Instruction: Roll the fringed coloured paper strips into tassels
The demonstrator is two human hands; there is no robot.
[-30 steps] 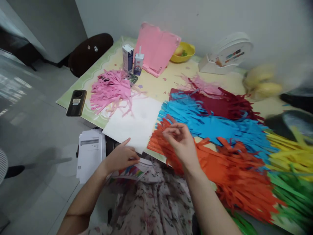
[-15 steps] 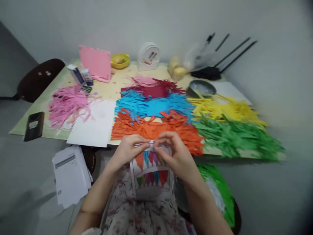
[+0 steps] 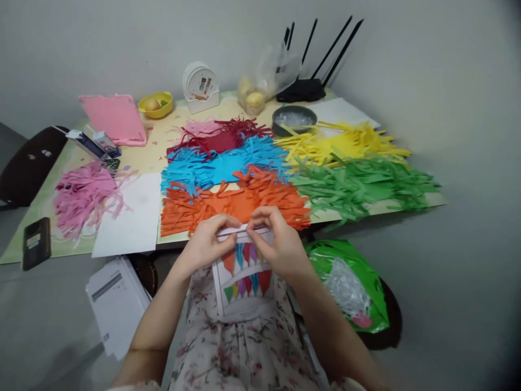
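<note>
A white packet printed with coloured pennant flags (image 3: 244,279) lies on my lap. My left hand (image 3: 207,244) pinches its top edge from the left. Closed on the same top edge from the right is my right hand (image 3: 277,244), fingertips nearly meeting the left ones. Just beyond my hands, at the table's near edge, lies a sheet of orange paper cut into fringe (image 3: 232,203).
Fringed paper in blue (image 3: 220,163), dark red (image 3: 215,140), yellow (image 3: 342,144), green (image 3: 358,182) and pink (image 3: 83,193) covers the table (image 3: 171,142). A white sheet (image 3: 130,217), phone (image 3: 36,241), pink stand (image 3: 114,117), yellow bowl (image 3: 154,104), dark dish (image 3: 293,118). Green bag (image 3: 345,282) and papers (image 3: 116,304) lie below.
One second ago my left hand held the packet alone and the right hovered over the orange fringe. Both hands now grip its top edge, and my view has swung right.
</note>
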